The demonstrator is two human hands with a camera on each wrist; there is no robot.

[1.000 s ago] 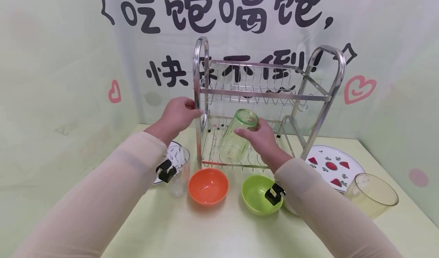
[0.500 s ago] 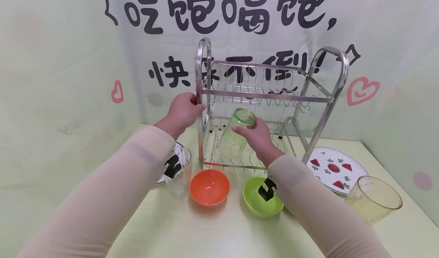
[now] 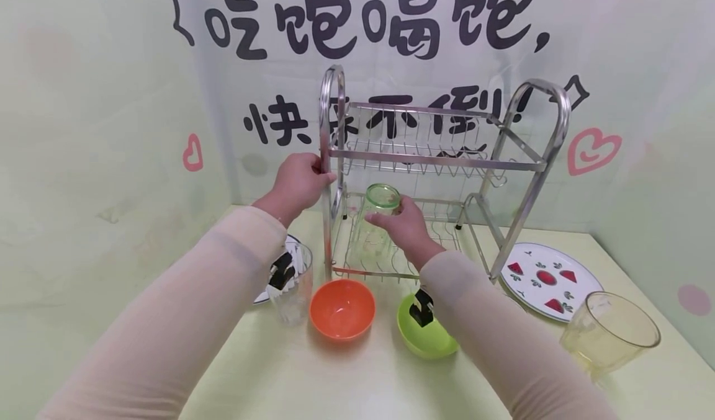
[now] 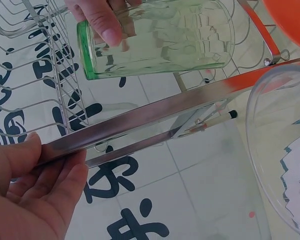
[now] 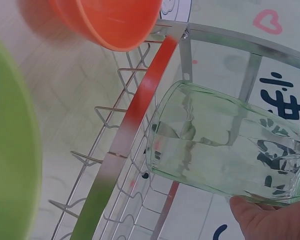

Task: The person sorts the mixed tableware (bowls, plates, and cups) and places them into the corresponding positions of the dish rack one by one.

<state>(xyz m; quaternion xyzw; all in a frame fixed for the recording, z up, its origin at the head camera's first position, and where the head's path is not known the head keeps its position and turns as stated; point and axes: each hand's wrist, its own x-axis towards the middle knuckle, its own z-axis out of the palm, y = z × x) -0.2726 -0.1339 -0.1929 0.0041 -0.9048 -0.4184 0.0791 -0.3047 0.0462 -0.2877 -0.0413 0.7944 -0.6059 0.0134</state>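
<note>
My left hand (image 3: 296,183) holds the left upright of a two-tier metal dish rack (image 3: 326,221); in the left wrist view its thumb and fingers (image 4: 65,185) curl round the bar. My right hand (image 3: 406,229) grips a clear green drinking glass (image 3: 370,240) near its thick green end, which points up. The glass's wider end is down at the left part of the rack's lower tier. Whether it touches the wires I cannot tell. In the right wrist view the glass (image 5: 215,145) stands just behind the rack's front rail (image 5: 135,115), with fingertips at its narrow end.
In front of the rack sit an orange bowl (image 3: 342,310) and a green bowl (image 3: 427,336), partly behind the right sleeve. At left are a clear glass (image 3: 293,296) and a partly hidden plate. A watermelon-patterned plate (image 3: 530,271) and a yellowish glass (image 3: 611,333) stand right.
My right hand has carried the green glass left and slightly down, and the glass now stands more upright. My left hand keeps its hold on the rack's upright.
</note>
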